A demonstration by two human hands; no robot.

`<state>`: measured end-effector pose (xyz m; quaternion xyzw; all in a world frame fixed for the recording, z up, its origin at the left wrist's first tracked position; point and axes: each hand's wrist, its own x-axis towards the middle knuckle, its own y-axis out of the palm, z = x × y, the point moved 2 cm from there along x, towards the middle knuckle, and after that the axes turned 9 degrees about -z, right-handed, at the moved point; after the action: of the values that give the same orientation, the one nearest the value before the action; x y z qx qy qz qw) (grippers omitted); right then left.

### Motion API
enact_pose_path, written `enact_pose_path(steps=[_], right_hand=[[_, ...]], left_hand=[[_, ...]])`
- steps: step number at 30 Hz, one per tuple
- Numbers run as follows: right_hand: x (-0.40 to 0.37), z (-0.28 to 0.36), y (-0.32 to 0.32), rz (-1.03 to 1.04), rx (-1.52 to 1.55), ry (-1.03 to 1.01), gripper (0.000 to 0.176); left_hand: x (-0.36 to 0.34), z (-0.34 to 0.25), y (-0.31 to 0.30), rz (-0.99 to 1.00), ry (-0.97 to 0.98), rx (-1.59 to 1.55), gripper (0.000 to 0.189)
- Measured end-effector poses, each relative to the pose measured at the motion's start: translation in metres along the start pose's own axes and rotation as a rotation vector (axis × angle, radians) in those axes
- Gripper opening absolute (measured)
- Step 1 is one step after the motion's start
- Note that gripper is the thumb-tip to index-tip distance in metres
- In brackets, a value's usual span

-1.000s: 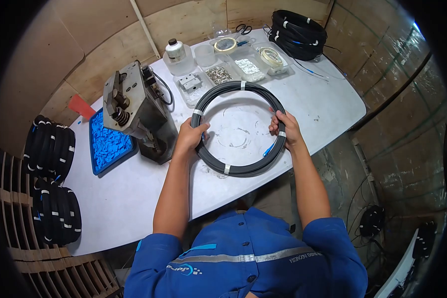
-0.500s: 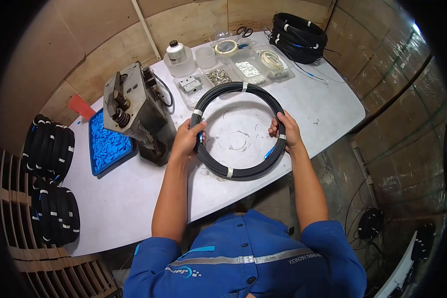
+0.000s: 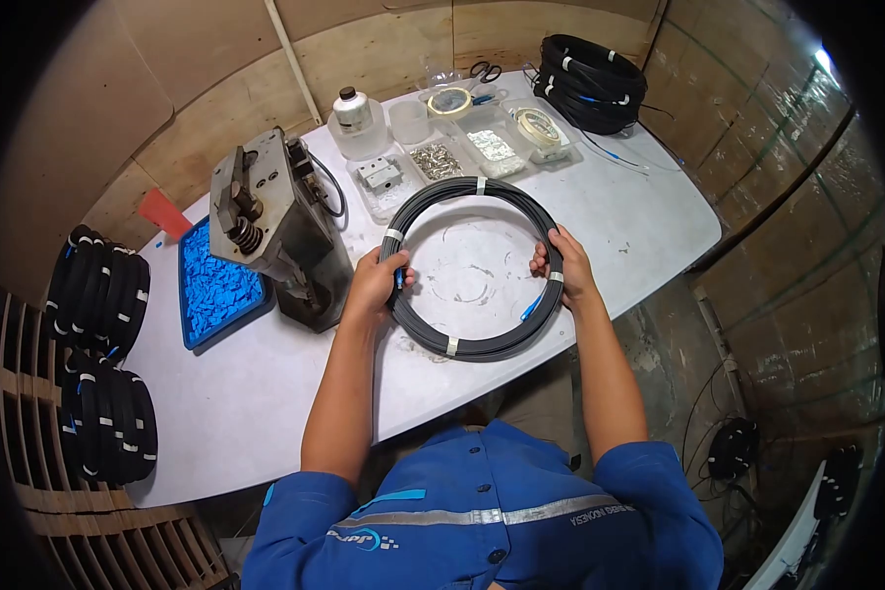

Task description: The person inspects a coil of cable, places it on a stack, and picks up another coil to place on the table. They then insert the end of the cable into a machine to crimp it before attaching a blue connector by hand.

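A coil of black cable, bound with pale tape bands at several places, is held up over the white table. My left hand is closed around its left side, next to a small blue connector. On the opposite side my right hand grips the coil, its fingertips curling inside the ring. Just below the right hand a blue connector lies along the coil's inner edge. Part of the coil is hidden under my fingers.
A metal press stands left of the coil, beside a tray of blue pieces. Behind are a bin of metal parts, tape rolls and a white bottle. More cable coils stack at the back right and left edge.
The coil sits slightly lower in view and its far edge has tipped a little towards me. Both hands keep their hold.
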<state>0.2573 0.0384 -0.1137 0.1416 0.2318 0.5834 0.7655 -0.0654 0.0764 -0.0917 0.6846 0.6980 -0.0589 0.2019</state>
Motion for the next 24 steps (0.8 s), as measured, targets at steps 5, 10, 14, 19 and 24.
enact_pose_path(steps=[5, 10, 14, 19, 24], right_hand=[[-0.010, 0.005, 0.007, -0.053, -0.005, -0.043, 0.043], [-0.010, 0.019, 0.004, -0.145, -0.033, 0.169, 0.049], [-0.015, 0.013, -0.014, 0.032, -0.017, 0.391, 0.050], [-0.054, 0.029, -0.006, 0.483, 0.383, 0.330, 0.110], [-0.043, 0.024, -0.025, 0.379, 0.128, 0.153, 0.096]], left_hand=[[0.006, 0.004, -0.002, 0.021, -0.005, 0.001, 0.023], [-0.010, -0.020, -0.007, 0.234, 0.086, 0.060, 0.062], [-0.012, -0.041, -0.023, 0.108, 0.092, 0.196, 0.048], [-0.030, -0.069, -0.030, 0.070, 0.067, 0.166, 0.075], [-0.040, -0.075, -0.039, 0.193, 0.056, 0.175, 0.079]])
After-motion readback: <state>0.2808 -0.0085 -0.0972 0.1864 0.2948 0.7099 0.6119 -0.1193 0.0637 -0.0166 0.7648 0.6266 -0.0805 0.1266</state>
